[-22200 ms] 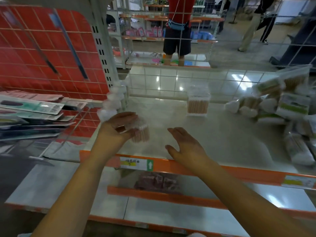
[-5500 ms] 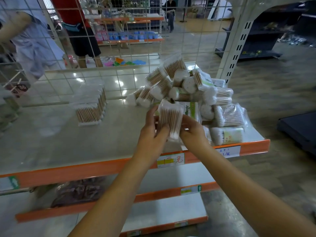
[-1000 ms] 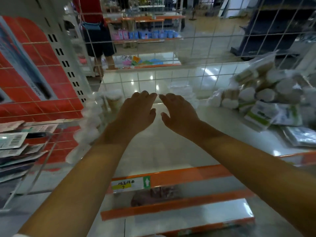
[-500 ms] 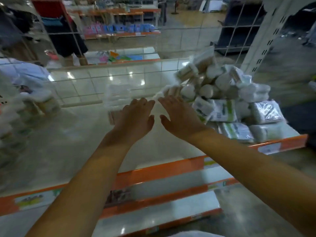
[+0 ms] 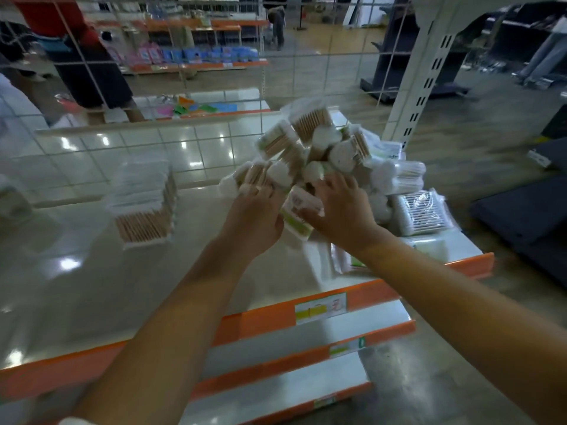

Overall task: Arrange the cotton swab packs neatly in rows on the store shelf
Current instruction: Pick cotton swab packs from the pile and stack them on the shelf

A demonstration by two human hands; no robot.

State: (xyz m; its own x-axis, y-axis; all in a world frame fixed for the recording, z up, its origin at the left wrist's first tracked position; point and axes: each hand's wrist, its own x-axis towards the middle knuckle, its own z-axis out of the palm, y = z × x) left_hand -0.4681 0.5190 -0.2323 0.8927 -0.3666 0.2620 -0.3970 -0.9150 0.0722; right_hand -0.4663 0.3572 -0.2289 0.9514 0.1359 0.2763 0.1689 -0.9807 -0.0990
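A loose pile of cotton swab packs (image 5: 325, 148) lies at the right end of the white shelf (image 5: 92, 286). Both of my hands are in its near side. My left hand (image 5: 254, 216) has its fingertips on a pack with wooden sticks (image 5: 257, 176). My right hand (image 5: 340, 210) lies with spread fingers on the pile, its thumb over a blurred, green-labelled pack (image 5: 294, 219) that sits between my two hands. A neat row of upright packs (image 5: 144, 204) stands at the back, left of the pile.
A white wire grid (image 5: 264, 96) backs the shelf and a slotted upright post (image 5: 420, 81) stands at its right end. The orange front edge (image 5: 260, 323) carries price labels, with lower shelves beneath. Flat packs (image 5: 420, 210) lie right of the pile. A person stands beyond the grid.
My view has swung right from the shelf's left end to the pile. Both hands, open in the air half a second ago, have reached forward onto the packs.
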